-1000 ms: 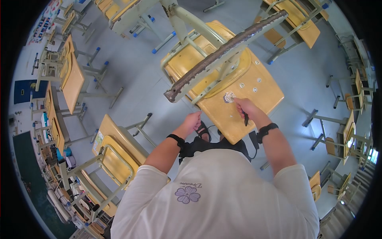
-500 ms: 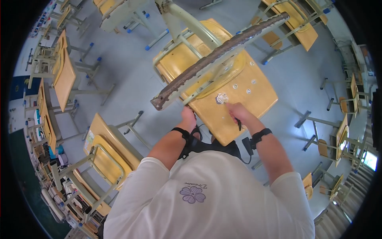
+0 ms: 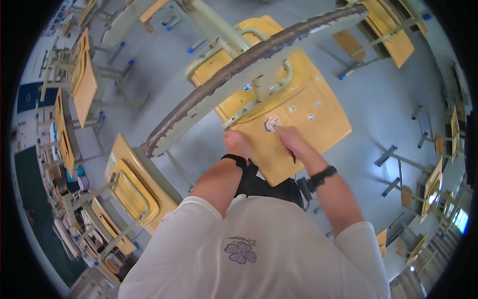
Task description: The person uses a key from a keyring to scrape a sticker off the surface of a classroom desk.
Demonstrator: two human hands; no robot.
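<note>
A yellow desk (image 3: 326,127) stands before me, with an upturned chair (image 3: 298,82) resting on it. On the desktop is a torn, whitish sticker patch (image 3: 272,124). My right hand (image 3: 290,138) is closed around a small dark-handled tool (image 3: 293,157), its fingertips at the patch. The handle end sticks out below the fist; the working end is hidden. At the desk's left edge my left hand (image 3: 237,143) is curled closed on the rim, with its fingers partly out of sight. Several small round stickers (image 3: 311,117) dot the desktop to the right.
A metal bar with a chipped brown edge (image 3: 249,57) crosses close above the desk. Another desk with an upturned chair (image 3: 134,184) stands at my left. More desks and chairs line both sides, including a tilted wooden desktop (image 3: 85,94) and a desk (image 3: 429,184) at right.
The view has shifted, and the chipped bar looms larger and reaches further left. My left hand sits slightly higher along the desk edge. My right hand has shifted slightly left, closer to the torn patch.
</note>
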